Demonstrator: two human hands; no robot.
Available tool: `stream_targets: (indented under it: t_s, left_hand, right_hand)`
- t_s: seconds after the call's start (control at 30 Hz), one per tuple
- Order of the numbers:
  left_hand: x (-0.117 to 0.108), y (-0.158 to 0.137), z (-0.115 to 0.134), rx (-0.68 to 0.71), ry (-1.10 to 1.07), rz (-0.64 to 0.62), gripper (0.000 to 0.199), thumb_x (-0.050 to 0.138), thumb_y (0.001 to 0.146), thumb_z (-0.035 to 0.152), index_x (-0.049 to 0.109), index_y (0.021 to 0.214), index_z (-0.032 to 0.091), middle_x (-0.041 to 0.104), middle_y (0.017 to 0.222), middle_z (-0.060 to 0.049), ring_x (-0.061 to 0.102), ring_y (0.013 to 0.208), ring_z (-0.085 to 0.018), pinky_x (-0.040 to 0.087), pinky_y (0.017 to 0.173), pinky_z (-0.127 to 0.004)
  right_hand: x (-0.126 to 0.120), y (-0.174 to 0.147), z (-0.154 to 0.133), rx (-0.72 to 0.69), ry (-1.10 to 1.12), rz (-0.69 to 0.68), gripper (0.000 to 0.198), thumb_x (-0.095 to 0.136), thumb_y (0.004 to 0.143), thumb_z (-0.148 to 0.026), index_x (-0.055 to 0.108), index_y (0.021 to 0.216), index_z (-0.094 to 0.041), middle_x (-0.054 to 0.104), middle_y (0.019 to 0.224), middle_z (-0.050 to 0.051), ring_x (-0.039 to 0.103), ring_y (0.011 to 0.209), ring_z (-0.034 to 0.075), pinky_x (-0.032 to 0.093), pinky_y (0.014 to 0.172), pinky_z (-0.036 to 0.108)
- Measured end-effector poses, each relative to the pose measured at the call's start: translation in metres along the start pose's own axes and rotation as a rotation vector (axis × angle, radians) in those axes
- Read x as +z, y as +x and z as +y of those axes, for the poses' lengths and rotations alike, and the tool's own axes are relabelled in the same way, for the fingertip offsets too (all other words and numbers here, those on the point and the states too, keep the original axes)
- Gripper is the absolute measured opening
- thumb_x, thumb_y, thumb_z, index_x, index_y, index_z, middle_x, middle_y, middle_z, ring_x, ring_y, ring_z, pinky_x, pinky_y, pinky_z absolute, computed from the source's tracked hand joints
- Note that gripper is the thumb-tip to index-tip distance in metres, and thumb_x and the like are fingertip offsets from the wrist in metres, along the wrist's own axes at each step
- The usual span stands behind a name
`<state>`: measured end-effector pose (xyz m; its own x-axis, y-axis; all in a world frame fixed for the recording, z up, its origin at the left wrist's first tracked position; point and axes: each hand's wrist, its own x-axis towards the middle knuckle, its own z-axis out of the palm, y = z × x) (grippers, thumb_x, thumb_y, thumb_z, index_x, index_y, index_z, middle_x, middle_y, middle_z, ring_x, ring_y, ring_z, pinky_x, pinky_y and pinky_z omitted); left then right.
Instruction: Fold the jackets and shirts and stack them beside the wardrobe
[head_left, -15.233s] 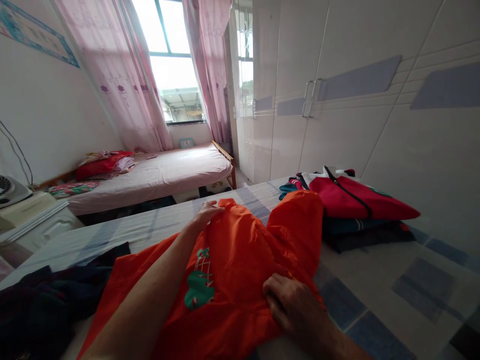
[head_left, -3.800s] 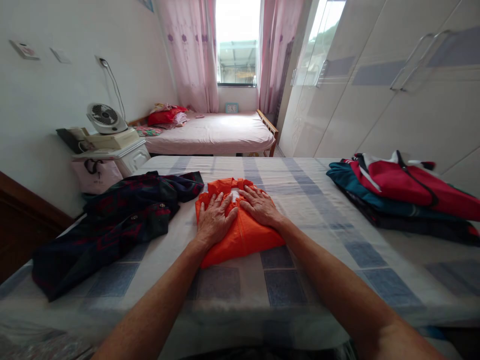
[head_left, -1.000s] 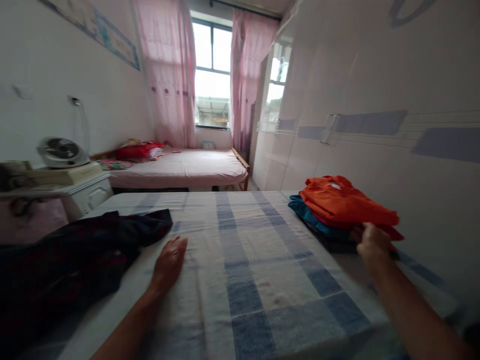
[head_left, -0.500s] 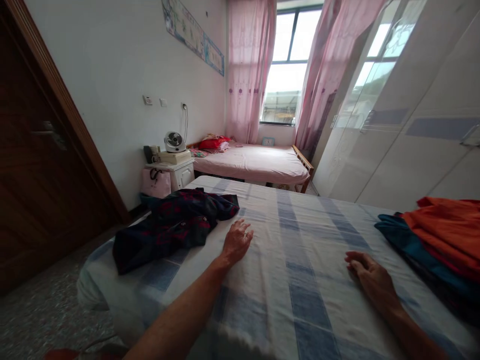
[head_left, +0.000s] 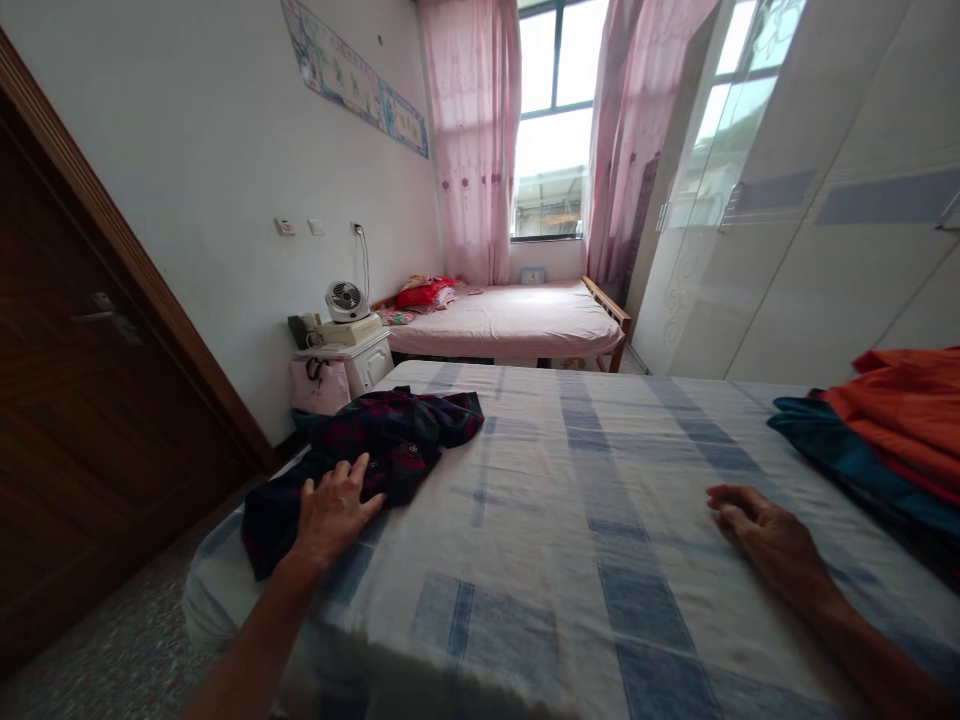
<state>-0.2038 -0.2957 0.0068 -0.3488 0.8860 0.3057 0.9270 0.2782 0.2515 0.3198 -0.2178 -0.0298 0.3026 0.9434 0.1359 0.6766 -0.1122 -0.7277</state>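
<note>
Left hand (head_left: 335, 508) laid palm-down on the dark plaid garment (head_left: 367, 448), fingers (head_left: 352, 478) spread apart and flat on the cloth, not closed round it. Garment crumpled near the left edge of the bed (head_left: 570, 540), trailing from the near-left corner toward the far-left one. Right hand (head_left: 772, 540) resting on the bare sheet toward the right edge, fingers loosely apart and slightly curled, clasping nothing. Bed covered in a white sheet with blue checked bands, lightly wrinkled down the middle. At the right edge, a stack of folded clothes (head_left: 885, 440): orange on top, red and teal beneath, partly cut off by the frame. Beyond the far edge, a 2nd bed (head_left: 517, 318) with a pink cover and wooden frame, red and patterned bedding (head_left: 420, 295) heaped at its head. Between the 2 beds on the left, a white bedside cabinet (head_left: 352, 360) carrying a small fan (head_left: 343, 298), a pink bag (head_left: 319, 385) just beside it. Pink curtains (head_left: 472, 150) flanking a bright window (head_left: 555, 120) on the far wall. White wardrobe (head_left: 787, 220) with grey-blue panels along the right side. Dark wooden door (head_left: 82, 400) at far left, a long poster (head_left: 352, 75) high on the white wall, speckled floor (head_left: 127, 650) below.
</note>
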Motion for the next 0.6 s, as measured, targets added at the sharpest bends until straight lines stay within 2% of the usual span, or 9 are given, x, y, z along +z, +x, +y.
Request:
stream_targets:
  t_s: [0.07, 0.13, 0.2, 0.27, 0.37, 0.43, 0.47, 0.53, 0.6]
  left_hand:
    - [-0.004, 0.010, -0.003, -0.009, -0.117, 0.013, 0.039, 0.052, 0.067, 0.036, 0.068, 0.096, 0.015, 0.068, 0.096, -0.016, 0.058, 0.104, -0.036, 0.033, 0.098, -0.053]
    - [-0.011, 0.025, 0.001, -0.031, -0.200, 0.017, 0.028, 0.049, 0.068, 0.035, 0.069, 0.079, 0.018, 0.068, 0.076, -0.011, 0.063, 0.088, -0.032, 0.043, 0.087, -0.046]
    - [-0.023, 0.045, 0.012, -0.052, -0.331, 0.027, 0.028, 0.047, 0.068, 0.036, 0.067, 0.076, 0.018, 0.063, 0.059, -0.006, 0.063, 0.068, -0.026, 0.048, 0.071, -0.038]
    - [-0.041, 0.064, 0.033, -0.045, -0.500, 0.046, 0.036, 0.044, 0.071, 0.039, 0.066, 0.085, 0.015, 0.060, 0.055, -0.002, 0.060, 0.058, -0.020, 0.048, 0.059, -0.031]
    - [-0.075, 0.084, 0.085, 0.023, -0.753, 0.070, 0.047, 0.042, 0.075, 0.045, 0.062, 0.101, 0.012, 0.063, 0.064, -0.001, 0.059, 0.057, -0.015, 0.047, 0.054, -0.025]
    - [-0.097, 0.085, 0.130, 0.097, -0.917, 0.084, 0.044, 0.048, 0.075, 0.045, 0.062, 0.103, 0.015, 0.064, 0.070, 0.001, 0.058, 0.058, -0.011, 0.046, 0.055, -0.021]
    - [-0.106, 0.082, 0.153, 0.167, -1.137, 0.059, 0.038, 0.055, 0.072, 0.040, 0.063, 0.098, 0.013, 0.064, 0.072, 0.000, 0.058, 0.060, -0.011, 0.046, 0.057, -0.021]
    - [-0.118, 0.066, 0.198, 0.299, -1.427, -0.068, 0.032, 0.061, 0.071, 0.034, 0.065, 0.094, 0.012, 0.064, 0.070, 0.000, 0.060, 0.062, -0.011, 0.047, 0.060, -0.021]
    - [-0.117, 0.040, 0.234, 0.451, -1.538, -0.302, 0.037, 0.061, 0.076, 0.039, 0.065, 0.102, 0.013, 0.067, 0.076, -0.002, 0.063, 0.069, -0.013, 0.049, 0.067, -0.025]
  right_hand:
    - [0.000, -0.001, -0.002, -0.012, -0.003, 0.009, 0.034, 0.050, 0.057, -0.037, 0.064, 0.085, -0.024, 0.073, 0.083, 0.004, 0.065, 0.072, 0.027, 0.046, 0.070, 0.038]
    - [0.000, -0.002, -0.002, -0.022, 0.003, 0.006, 0.034, 0.050, 0.058, -0.037, 0.064, 0.085, -0.024, 0.073, 0.083, 0.004, 0.065, 0.072, 0.026, 0.045, 0.070, 0.037]
    - [0.001, -0.002, -0.001, -0.033, 0.013, 0.004, 0.034, 0.049, 0.059, -0.037, 0.064, 0.086, -0.023, 0.072, 0.083, 0.004, 0.065, 0.074, 0.025, 0.045, 0.071, 0.036]
    - [0.002, -0.001, 0.001, -0.047, 0.017, 0.001, 0.034, 0.048, 0.060, -0.037, 0.064, 0.087, -0.023, 0.072, 0.082, 0.004, 0.065, 0.075, 0.024, 0.045, 0.071, 0.035]
    - [0.003, 0.000, 0.002, -0.058, 0.010, -0.006, 0.034, 0.048, 0.061, -0.037, 0.064, 0.087, -0.023, 0.072, 0.082, 0.003, 0.065, 0.074, 0.023, 0.045, 0.070, 0.034]
    - [0.003, -0.001, 0.002, -0.066, 0.007, -0.005, 0.034, 0.048, 0.061, -0.037, 0.064, 0.087, -0.023, 0.072, 0.082, 0.002, 0.065, 0.073, 0.023, 0.045, 0.070, 0.034]
    - [0.003, -0.001, 0.002, -0.069, 0.007, -0.004, 0.033, 0.048, 0.062, -0.037, 0.064, 0.087, -0.023, 0.072, 0.082, 0.002, 0.065, 0.073, 0.023, 0.045, 0.069, 0.033]
    - [0.003, -0.003, 0.000, -0.076, 0.017, -0.004, 0.032, 0.047, 0.063, -0.037, 0.063, 0.087, -0.023, 0.072, 0.082, 0.002, 0.065, 0.071, 0.022, 0.045, 0.069, 0.033]
    - [0.003, -0.005, -0.002, -0.085, 0.043, -0.002, 0.029, 0.048, 0.063, -0.035, 0.064, 0.085, -0.023, 0.071, 0.080, 0.001, 0.064, 0.070, 0.021, 0.045, 0.068, 0.032]
